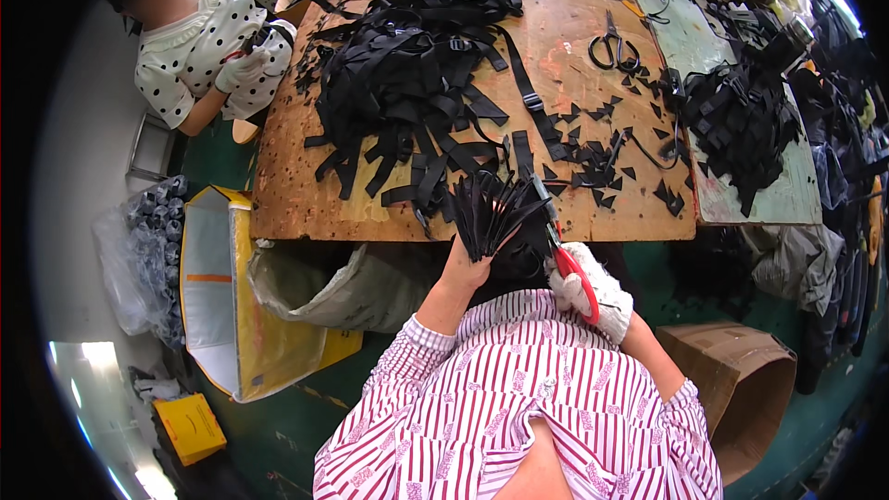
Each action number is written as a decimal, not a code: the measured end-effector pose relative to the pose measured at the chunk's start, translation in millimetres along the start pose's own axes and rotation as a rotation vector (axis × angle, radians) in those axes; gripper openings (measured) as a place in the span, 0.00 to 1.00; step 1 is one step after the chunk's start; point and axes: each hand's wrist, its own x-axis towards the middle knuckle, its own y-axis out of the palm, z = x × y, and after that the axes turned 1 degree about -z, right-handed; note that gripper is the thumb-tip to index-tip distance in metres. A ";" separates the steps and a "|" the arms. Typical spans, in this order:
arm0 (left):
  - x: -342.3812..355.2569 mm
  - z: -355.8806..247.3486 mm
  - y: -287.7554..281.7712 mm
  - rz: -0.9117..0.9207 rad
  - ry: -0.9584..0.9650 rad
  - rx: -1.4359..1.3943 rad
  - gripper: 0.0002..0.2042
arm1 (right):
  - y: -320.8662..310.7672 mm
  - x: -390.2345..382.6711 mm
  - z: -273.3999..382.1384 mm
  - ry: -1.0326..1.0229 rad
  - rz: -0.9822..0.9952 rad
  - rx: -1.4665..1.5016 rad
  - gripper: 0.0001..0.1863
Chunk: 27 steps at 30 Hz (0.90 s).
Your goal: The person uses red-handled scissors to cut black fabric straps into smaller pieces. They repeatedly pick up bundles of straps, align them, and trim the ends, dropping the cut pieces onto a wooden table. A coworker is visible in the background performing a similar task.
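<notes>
My left hand (466,266), bare, is closed round a fanned bundle of black webbing straps (483,213) at the near edge of the table. In my right hand (600,294), which wears a white work glove, is a pair of scissors with red handles (580,280). Its blades (544,199) point away from me, close to the right side of the bundle. Part of the held straps hangs dark below the table edge. Just beyond my hands lies a big tangled pile of black straps (398,65), some with plastic buckles (532,102).
Small black offcuts (602,167) are strewn over the wooden table (565,28). Black-handled scissors (613,48) lie farther back. More straps (741,120) heap on a pale board (713,208). A co-worker (208,28) stands far left. Below are a yellow bag (239,287), a sack (324,292) and a cardboard box (732,352).
</notes>
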 end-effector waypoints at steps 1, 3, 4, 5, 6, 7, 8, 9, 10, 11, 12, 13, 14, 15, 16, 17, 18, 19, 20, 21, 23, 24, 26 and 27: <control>-0.4 0.4 0.0 0.003 0.006 -0.001 0.37 | 0.4 0.9 -1.6 0.021 -0.020 -0.013 0.19; 0.1 -1.5 3.7 -0.039 -0.001 0.000 0.39 | 1.8 3.8 -5.0 0.063 -0.057 -0.037 0.19; 0.1 -2.5 6.7 -0.084 -0.014 -0.001 0.40 | 2.5 3.7 -4.2 0.073 -0.068 -0.023 0.18; -0.5 -2.7 7.7 -0.130 -0.027 -0.003 0.41 | 3.8 4.0 -3.6 0.085 -0.079 -0.011 0.18; -1.6 -1.4 6.0 -0.138 -0.028 -0.006 0.41 | 4.5 4.1 -3.5 0.096 -0.090 0.000 0.18; -2.9 0.7 3.0 -0.146 -0.029 -0.008 0.41 | 5.5 4.4 -7.0 0.086 -0.082 0.065 0.18; -1.5 -0.2 3.9 -0.152 -0.030 -0.010 0.41 | 6.7 5.0 -13.6 0.074 -0.075 0.130 0.18; -0.1 -0.7 5.4 -0.154 -0.024 -0.008 0.41 | 7.6 6.6 -20.1 0.062 -0.068 0.195 0.18; 1.5 -1.1 7.2 -0.156 -0.018 -0.005 0.41 | 6.3 9.5 -27.6 0.065 -0.044 0.208 0.19; 2.9 -2.5 8.8 -0.160 -0.010 -0.001 0.41 | 5.0 12.7 -31.5 0.068 -0.017 0.220 0.19; 3.0 -2.7 7.9 -0.152 -0.010 -0.006 0.41 | 4.2 14.5 -33.3 0.070 0.009 0.232 0.20; 2.9 -2.9 6.5 -0.144 -0.011 -0.010 0.41 | 2.9 12.0 -33.1 0.045 0.011 0.244 0.20; 2.6 -3.0 5.1 -0.136 -0.013 -0.016 0.41 | 4.2 5.8 -21.6 0.022 0.012 0.255 0.20; 2.2 -3.7 3.4 -0.129 -0.010 -0.005 0.40 | 5.7 3.0 -15.1 -0.002 0.013 0.266 0.20; 1.9 -4.7 1.4 -0.122 -0.007 0.006 0.40 | 7.3 4.2 -14.5 -0.012 -0.009 0.215 0.20; 2.1 -5.6 1.1 -0.114 -0.005 0.017 0.40 | 8.7 5.0 -13.7 -0.023 -0.033 0.164 0.20; 2.3 -5.4 1.7 -0.103 -0.013 0.044 0.40 | 9.1 5.7 -13.1 -0.034 -0.056 0.113 0.20; 2.4 -4.8 2.6 -0.093 -0.021 0.070 0.40 | 8.3 6.7 -13.0 -0.028 -0.064 0.094 0.20; 2.5 -5.1 3.5 -0.082 -0.029 0.098 0.41 | 7.7 8.1 -12.5 -0.024 -0.072 0.076 0.19; 2.2 -4.8 3.8 -0.095 -0.034 0.106 0.41 | 7.4 9.3 -11.7 -0.020 -0.079 0.058 0.19; -0.3 -0.9 2.3 -0.121 -0.042 0.119 0.41 | 7.4 9.3 -7.0 -0.006 -0.067 0.200 0.18; -1.7 1.6 1.1 -0.135 -0.045 0.123 0.41 | 7.5 9.6 -5.7 0.002 -0.061 0.269 0.18; -2.4 3.3 0.4 -0.161 -0.053 0.135 0.41 | 5.2 12.2 -5.2 0.012 -0.064 0.233 0.18; -1.9 2.5 0.9 -0.147 -0.053 0.138 0.41 | 2.7 16.9 -0.6 0.053 -0.071 0.192 0.18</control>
